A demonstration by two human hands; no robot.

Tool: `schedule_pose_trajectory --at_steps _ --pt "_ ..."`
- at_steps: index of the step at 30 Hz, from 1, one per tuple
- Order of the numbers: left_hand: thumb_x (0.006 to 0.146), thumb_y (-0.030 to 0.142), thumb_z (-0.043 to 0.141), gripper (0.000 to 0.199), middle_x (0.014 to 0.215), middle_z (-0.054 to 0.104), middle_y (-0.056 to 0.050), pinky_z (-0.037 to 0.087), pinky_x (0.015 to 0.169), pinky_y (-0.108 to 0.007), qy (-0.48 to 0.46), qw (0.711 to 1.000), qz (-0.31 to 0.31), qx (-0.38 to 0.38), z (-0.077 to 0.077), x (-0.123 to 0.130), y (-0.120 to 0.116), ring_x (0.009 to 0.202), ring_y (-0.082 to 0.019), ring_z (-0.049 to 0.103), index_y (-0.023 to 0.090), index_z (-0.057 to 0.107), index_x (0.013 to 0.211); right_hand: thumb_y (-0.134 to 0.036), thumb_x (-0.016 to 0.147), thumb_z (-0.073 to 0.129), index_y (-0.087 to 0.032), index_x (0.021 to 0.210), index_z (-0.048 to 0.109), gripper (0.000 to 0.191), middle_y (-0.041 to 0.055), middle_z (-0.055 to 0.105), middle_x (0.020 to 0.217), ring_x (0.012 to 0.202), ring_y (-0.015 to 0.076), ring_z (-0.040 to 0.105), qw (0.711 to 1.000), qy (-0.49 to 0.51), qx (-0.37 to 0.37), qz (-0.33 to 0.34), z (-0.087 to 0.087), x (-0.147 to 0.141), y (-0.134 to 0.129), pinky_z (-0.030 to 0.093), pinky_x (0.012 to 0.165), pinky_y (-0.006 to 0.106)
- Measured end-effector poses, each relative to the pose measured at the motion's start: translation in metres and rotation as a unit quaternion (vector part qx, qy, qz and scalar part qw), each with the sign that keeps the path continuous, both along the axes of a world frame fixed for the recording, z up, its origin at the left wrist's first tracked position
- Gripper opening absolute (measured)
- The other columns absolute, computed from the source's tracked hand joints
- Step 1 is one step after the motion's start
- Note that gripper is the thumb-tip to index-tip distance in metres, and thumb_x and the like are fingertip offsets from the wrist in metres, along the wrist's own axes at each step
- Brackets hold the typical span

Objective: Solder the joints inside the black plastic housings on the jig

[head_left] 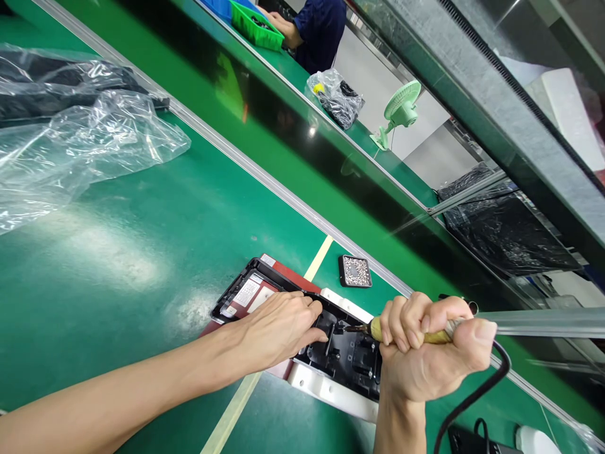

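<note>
A long black plastic housing (348, 359) lies open side up, with posts and ribs inside it. My left hand (282, 325) rests across its middle, fingers curled over it and thumb inside. In my right hand (420, 362) is a soldering iron (376, 329) with a yellowish handle and a black cord (472, 394). Its metal tip reaches into the housing near a post, just right of my left thumb; whether they touch I cannot tell. White blocks (321, 386) flank the housing along both long sides. Printed labels show at its left end.
A small black tray (342, 272) of tiny metal pieces stands behind the housing. Clear plastic bags (118, 135) with black parts lie at left. Beyond the metal rail (246, 167) are a green belt, a green fan (401, 107), a green bin (258, 28) and another person (321, 31).
</note>
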State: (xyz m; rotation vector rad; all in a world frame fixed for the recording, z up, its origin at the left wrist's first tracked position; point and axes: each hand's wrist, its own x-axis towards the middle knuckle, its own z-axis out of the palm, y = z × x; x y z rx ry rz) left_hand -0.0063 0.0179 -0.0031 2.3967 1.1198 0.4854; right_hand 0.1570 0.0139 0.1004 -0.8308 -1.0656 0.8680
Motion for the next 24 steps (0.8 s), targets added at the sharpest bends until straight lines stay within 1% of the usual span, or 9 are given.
schedule_pose_trajectory --at_steps 7,11,20,24 --pt "0.096 0.043 0.060 0.029 0.075 0.065 -0.004 0.039 0.059 -0.032 0.000 1.000 0.003 0.005 -0.0014 -0.0004 -0.0006 0.074 -0.024 0.066 0.018 0.056 0.081 -0.044 0.094 0.042 -0.021 0.059 0.048 0.043 -0.0078 0.035 0.041 0.031 0.0071 0.029 1.000 -0.003 -0.007 -0.002 -0.0001 -0.0007 0.0003 0.033 0.028 0.020" --pt "0.096 0.043 0.059 0.028 0.076 0.065 -0.003 0.038 0.059 -0.032 -0.003 1.000 0.001 0.006 -0.0016 -0.0001 -0.0005 0.073 -0.025 0.065 0.019 0.055 0.082 -0.041 0.093 0.043 -0.021 0.059 0.048 0.040 -0.0080 0.035 0.040 0.031 0.0072 0.029 1.000 -0.001 -0.013 -0.016 0.0006 -0.0031 -0.0001 0.032 0.028 0.020" --pt "0.096 0.043 0.059 0.028 0.077 0.066 -0.003 0.038 0.060 -0.033 0.006 1.000 -0.001 0.005 0.0013 0.0001 -0.0003 0.075 -0.025 0.065 0.019 0.056 0.083 -0.043 0.095 0.040 -0.021 0.058 0.047 0.043 -0.0077 0.034 0.040 0.030 0.0072 0.028 1.000 0.001 -0.013 -0.017 0.0021 -0.0031 0.0001 0.031 0.028 0.019" --pt "0.096 0.043 0.060 0.028 0.079 0.066 -0.004 0.039 0.061 -0.033 0.016 1.000 -0.001 -0.004 0.0051 -0.0001 -0.0003 0.076 -0.025 0.066 0.018 0.056 0.083 -0.041 0.094 0.040 -0.021 0.059 0.048 0.041 -0.0079 0.033 0.041 0.031 0.0074 0.027 1.000 0.001 -0.014 -0.018 0.0013 -0.0037 -0.0002 0.031 0.028 0.020"
